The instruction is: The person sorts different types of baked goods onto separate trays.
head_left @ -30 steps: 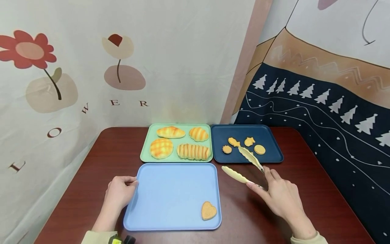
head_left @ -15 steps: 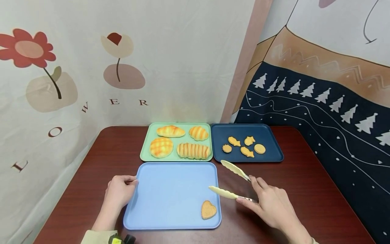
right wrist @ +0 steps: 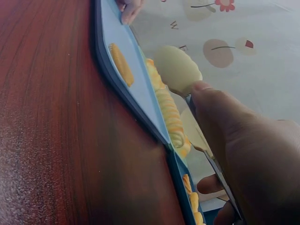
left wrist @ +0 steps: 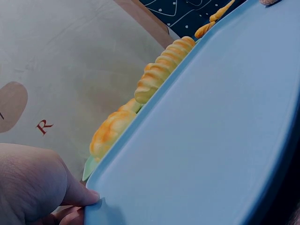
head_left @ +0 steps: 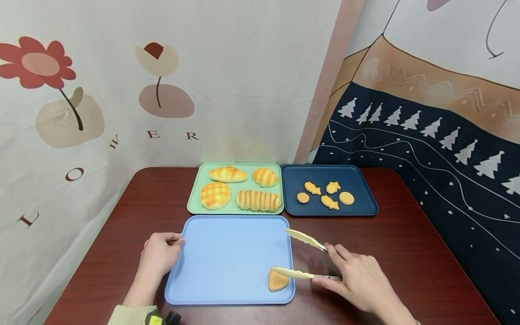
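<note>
My left hand (head_left: 160, 253) pinches the left rim of a light blue tray (head_left: 227, 262) between thumb and fingers. A heart-shaped cookie (head_left: 278, 282) lies near that tray's lower right corner. In my right hand (head_left: 359, 277) is a pair of tongs (head_left: 300, 274) with cream-coloured tips, their arms spread apart and nothing between them. In the head view the lower tip overlaps the heart cookie, while the upper one reaches the tray's right edge. The right wrist view shows the thumb (right wrist: 220, 105) along one metal arm of the tongs.
Behind the blue tray, a green tray (head_left: 195, 198) bears several breads, including a ridged roll (head_left: 258, 201). Beside it a navy tray (head_left: 365, 205) holds several small cookies, one of them round (head_left: 346, 198). A printed cloth (head_left: 252, 81) hangs behind the brown table (head_left: 118, 234).
The right hand has drawn the spread tongs from over the navy tray toward the near left, to the heart cookie. The left hand has stayed at the tray's rim.
</note>
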`<state>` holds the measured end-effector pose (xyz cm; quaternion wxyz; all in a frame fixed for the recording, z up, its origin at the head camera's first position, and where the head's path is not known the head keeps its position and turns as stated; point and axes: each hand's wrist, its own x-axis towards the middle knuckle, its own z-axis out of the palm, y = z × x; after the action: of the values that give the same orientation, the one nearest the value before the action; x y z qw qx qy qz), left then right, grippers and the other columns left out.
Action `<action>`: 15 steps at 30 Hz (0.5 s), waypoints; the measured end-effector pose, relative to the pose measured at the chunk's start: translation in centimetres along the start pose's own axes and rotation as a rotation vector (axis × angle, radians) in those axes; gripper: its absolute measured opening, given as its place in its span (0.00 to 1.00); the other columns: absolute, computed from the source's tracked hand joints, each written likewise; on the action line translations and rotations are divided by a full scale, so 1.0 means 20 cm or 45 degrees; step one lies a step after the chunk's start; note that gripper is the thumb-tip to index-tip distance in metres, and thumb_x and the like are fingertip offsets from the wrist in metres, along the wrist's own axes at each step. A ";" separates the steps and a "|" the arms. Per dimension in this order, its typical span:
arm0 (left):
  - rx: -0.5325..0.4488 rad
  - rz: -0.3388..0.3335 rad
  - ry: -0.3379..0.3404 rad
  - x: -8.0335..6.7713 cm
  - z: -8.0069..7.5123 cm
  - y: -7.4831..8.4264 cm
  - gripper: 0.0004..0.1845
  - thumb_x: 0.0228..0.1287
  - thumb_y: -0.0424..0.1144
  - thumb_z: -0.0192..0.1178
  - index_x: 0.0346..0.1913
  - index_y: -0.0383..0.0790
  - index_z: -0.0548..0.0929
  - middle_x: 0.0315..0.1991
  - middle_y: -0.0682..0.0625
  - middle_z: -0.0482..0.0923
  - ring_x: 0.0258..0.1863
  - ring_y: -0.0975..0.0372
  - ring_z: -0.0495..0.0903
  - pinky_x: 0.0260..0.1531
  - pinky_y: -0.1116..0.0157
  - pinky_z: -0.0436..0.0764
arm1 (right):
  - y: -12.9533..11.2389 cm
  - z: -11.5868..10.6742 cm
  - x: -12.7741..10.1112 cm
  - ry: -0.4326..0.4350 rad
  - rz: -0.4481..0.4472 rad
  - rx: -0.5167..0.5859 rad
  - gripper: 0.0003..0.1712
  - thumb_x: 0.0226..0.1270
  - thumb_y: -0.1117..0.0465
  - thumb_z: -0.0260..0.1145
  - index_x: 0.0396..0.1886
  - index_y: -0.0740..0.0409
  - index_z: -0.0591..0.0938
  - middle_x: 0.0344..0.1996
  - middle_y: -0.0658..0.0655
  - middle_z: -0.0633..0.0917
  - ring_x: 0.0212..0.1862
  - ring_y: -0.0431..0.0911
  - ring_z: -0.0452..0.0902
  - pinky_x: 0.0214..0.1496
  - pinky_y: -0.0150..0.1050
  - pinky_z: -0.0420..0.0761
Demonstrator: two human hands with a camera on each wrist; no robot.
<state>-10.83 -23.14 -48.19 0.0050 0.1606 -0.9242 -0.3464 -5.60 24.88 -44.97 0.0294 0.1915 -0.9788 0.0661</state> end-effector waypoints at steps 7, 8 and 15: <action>-0.007 0.000 -0.004 0.00 0.00 0.00 0.17 0.73 0.38 0.64 0.56 0.30 0.89 0.53 0.31 0.85 0.43 0.45 0.84 0.35 0.49 0.83 | 0.00 0.02 -0.02 0.037 -0.119 0.021 0.47 0.62 0.17 0.59 0.57 0.51 0.86 0.33 0.38 0.76 0.21 0.30 0.62 0.24 0.33 0.69; -0.007 -0.001 -0.003 0.00 0.00 0.00 0.16 0.73 0.38 0.64 0.56 0.30 0.89 0.53 0.31 0.85 0.44 0.45 0.84 0.35 0.49 0.83 | 0.00 0.02 -0.02 0.041 -0.133 0.021 0.46 0.62 0.17 0.59 0.57 0.51 0.86 0.33 0.38 0.76 0.21 0.29 0.62 0.24 0.32 0.69; -0.014 -0.014 -0.005 0.00 0.00 0.00 0.16 0.74 0.38 0.64 0.56 0.30 0.89 0.53 0.31 0.85 0.44 0.45 0.84 0.35 0.49 0.83 | -0.02 0.02 -0.01 0.042 -0.213 -0.001 0.46 0.65 0.19 0.59 0.59 0.51 0.87 0.39 0.42 0.83 0.23 0.30 0.66 0.26 0.35 0.76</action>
<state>-10.79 -23.08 -48.12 0.0024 0.1649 -0.9214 -0.3519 -5.33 24.51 -45.24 0.0509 0.2715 -0.9588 0.0661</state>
